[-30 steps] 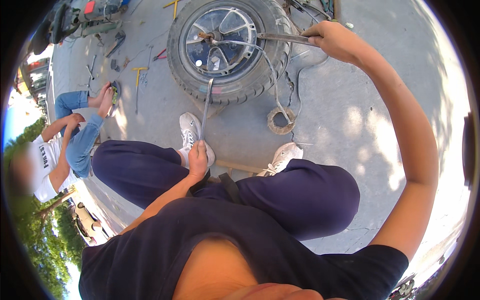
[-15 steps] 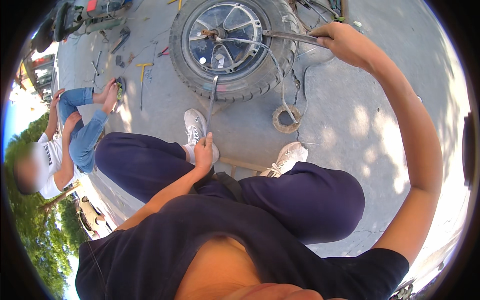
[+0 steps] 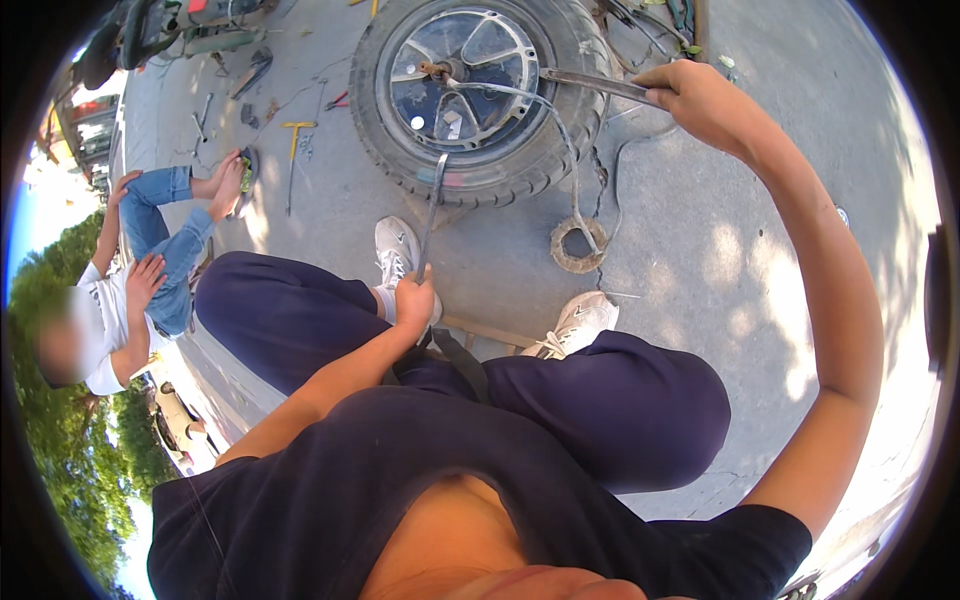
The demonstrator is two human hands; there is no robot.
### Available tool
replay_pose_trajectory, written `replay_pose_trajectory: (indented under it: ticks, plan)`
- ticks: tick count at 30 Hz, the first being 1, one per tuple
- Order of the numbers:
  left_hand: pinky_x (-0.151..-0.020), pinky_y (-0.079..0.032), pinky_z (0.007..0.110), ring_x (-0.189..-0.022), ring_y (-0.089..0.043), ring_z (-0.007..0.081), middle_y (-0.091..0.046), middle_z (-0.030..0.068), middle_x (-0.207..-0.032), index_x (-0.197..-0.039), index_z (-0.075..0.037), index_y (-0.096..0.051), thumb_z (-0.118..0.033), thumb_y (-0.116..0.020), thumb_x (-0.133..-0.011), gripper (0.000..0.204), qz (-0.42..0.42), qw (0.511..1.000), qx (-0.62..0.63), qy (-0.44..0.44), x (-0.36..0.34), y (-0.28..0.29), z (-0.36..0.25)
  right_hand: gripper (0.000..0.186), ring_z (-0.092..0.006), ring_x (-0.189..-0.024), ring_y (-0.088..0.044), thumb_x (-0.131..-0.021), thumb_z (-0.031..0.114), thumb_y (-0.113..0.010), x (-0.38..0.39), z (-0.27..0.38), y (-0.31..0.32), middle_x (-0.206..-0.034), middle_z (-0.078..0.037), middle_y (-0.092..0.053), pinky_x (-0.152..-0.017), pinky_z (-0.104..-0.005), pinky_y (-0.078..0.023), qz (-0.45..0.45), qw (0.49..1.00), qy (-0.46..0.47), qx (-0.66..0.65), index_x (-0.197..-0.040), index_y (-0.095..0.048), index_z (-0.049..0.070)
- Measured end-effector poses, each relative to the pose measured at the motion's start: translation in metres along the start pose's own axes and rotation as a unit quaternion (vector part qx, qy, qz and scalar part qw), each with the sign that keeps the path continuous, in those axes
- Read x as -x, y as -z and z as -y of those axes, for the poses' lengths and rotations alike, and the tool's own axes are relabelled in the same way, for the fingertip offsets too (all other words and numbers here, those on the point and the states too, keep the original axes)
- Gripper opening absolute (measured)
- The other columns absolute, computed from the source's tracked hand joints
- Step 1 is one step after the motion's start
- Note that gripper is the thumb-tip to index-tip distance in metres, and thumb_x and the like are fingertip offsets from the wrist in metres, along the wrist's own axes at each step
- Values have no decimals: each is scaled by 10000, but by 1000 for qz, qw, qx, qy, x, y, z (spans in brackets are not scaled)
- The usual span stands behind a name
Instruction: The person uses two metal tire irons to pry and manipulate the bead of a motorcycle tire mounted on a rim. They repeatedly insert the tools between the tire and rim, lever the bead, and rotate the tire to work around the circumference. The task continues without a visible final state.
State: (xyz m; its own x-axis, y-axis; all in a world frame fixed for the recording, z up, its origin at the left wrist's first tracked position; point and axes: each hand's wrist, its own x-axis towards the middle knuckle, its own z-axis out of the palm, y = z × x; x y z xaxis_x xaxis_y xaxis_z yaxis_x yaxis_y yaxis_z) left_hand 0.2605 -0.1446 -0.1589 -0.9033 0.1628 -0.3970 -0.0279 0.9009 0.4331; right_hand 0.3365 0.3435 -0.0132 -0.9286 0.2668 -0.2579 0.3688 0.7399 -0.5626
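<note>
A wheel with a black tyre point(image 3: 390, 165) and a spoked metal hub point(image 3: 462, 80) lies flat on the ground before me. My left hand point(image 3: 414, 300) is closed round the near end of a tyre lever point(image 3: 432, 215), whose far tip sits at the rim's near edge. My right hand point(image 3: 700, 100) grips a second, wider tyre lever point(image 3: 595, 82); its tip is at the rim's right side, and the bar lies across the tyre's sidewall. From the hub's axle a grey cable point(image 3: 563, 140) runs over the tyre to a taped coil point(image 3: 578, 246) on the ground.
A yellow T-handle wrench point(image 3: 293, 160), red-handled pliers point(image 3: 338, 101) and a spanner point(image 3: 203, 118) lie left of the wheel. A seated person point(image 3: 120, 290) in jeans is at the far left. Cables point(image 3: 640, 25) lie beyond the tyre at right. My shoes point(image 3: 580, 325) flank the near ground.
The whole view has shifted slightly, with things appearing a little further right. Both hands keep hold of their levers, which stay at the rim. The seated person's hand has shifted slightly.
</note>
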Motion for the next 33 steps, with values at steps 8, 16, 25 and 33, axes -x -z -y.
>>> replay_pose_trajectory:
  ticks: [8, 16, 25, 33]
  plan:
    - [-708, -463, 485, -798, -609, 486, -617, 313, -768, -891, 81, -649, -342, -533, -943, 442, 7, 1000, -17, -4, -10, 1, 20, 288, -279, -758, -639, -921, 135, -539, -7, 5, 4, -850, -167, -672, -713, -374, -497, 14, 1000, 5, 8, -1166, -651, 34]
    - [-439, -347, 330, -461, -445, 130, -481, 28, -550, -720, -19, -539, -332, -540, -953, 390, 203, 977, -44, 49, 14, 109, -35, 316, -138, -390, -410, -940, 186, -513, -25, 50, 73, -557, -51, -499, -372, -325, -320, 149, 966, -122, 172, -1229, -636, 149]
    - [-347, -227, 250, -380, -269, 52, -335, -60, -556, -790, -81, -450, -311, -486, -1004, 317, 263, 898, 352, 6, 72, 92, -92, 452, -36, -446, -363, -906, 455, -634, 66, 92, -36, -562, 35, -482, -398, -209, -281, -38, 939, -34, -340, -924, -661, 5]
    - [-520, -420, 279, -573, -533, 107, -555, 28, -663, -907, 7, -590, -371, -566, -962, 383, 384, 867, 212, -236, 89, 11, -209, 302, -40, -420, -382, -974, 293, -555, 100, 110, -98, -606, -39, -598, -389, -215, -291, -111, 844, -46, -522, -919, -590, -2]
